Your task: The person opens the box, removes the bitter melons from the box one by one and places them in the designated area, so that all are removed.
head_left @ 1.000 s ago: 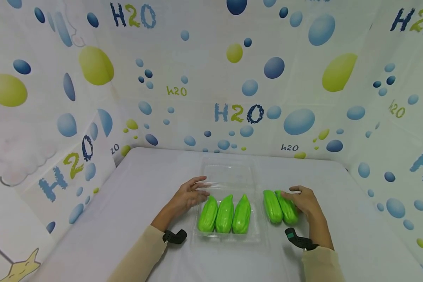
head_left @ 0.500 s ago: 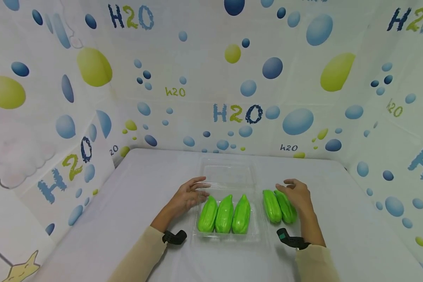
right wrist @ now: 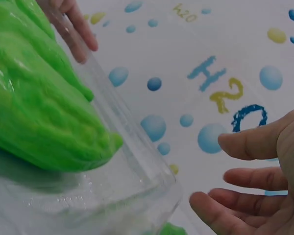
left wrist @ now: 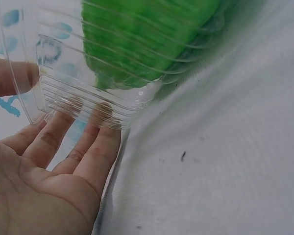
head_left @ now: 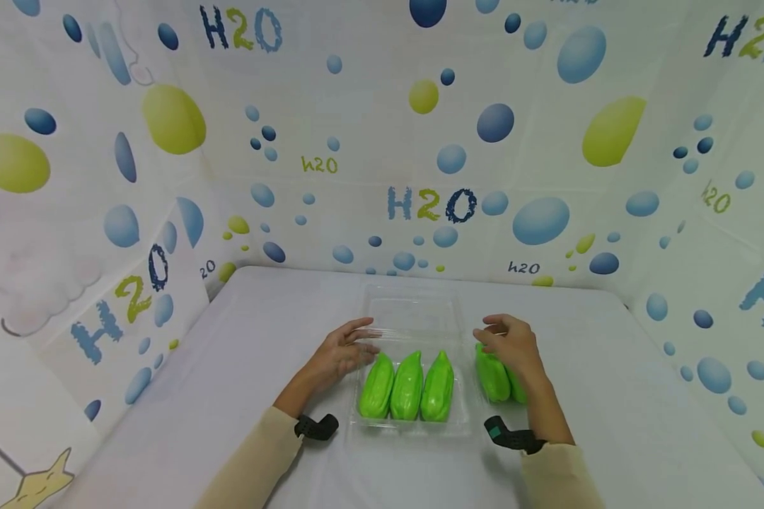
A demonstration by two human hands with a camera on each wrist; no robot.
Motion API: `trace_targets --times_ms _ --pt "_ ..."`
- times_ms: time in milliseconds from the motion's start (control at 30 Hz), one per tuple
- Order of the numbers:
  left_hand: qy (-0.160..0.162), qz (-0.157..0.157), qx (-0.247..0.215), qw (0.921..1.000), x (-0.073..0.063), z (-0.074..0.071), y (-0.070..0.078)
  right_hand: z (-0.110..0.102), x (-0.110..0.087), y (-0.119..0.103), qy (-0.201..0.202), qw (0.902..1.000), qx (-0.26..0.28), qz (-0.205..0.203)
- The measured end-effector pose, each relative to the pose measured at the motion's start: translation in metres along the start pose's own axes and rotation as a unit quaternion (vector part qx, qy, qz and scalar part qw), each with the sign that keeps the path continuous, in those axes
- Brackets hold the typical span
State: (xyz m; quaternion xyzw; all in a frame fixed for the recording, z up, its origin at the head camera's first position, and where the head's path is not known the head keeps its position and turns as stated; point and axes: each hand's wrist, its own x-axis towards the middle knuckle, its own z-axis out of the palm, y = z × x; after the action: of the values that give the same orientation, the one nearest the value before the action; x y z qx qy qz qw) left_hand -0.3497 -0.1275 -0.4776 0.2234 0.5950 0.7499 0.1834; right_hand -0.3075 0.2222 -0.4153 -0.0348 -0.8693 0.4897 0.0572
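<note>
Nothing gripped by right hand (head_left: 514, 350), thumb and fingers parted over two green vegetables (head_left: 493, 380) between clear container (head_left: 463, 399) and right edge of table (head_left: 611, 382); three matching vegetables (head_left: 407, 387) contained, container's left edge touched by extended left hand (head_left: 336, 360).

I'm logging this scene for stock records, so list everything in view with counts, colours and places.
Vegetable-shaped items in the box: 3, bright green, side by side
Vegetable-shaped items outside it: 2, bright green, right of the box
Box: 1, clear, mid-table
Lid: 1, clear, open behind the box
Tabletop: 1, white, beneath them
Printed sheeting: sheet count unclear, white with blue and yellow-green spots, behind and at the sides
Wrist devices: 2, black, one per wrist
Sleeves: 2, beige, on the forearms
Left hand: 1, box's left side
Right hand: 1, over the outside pair
</note>
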Motion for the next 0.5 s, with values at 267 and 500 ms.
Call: trace_targets --times_ms 267,500 --pt "0.001 0.001 0.002 1.0 -0.001 0.001 0.001 0.007 -0.005 -0.012 -0.058 0.9958 0.064 -0.033" --pt "0.0 -0.001 0.009 1.0 -0.001 0.001 0.002 0.014 -0.01 -0.025 -0.099 0.9935 0.053 -0.019"
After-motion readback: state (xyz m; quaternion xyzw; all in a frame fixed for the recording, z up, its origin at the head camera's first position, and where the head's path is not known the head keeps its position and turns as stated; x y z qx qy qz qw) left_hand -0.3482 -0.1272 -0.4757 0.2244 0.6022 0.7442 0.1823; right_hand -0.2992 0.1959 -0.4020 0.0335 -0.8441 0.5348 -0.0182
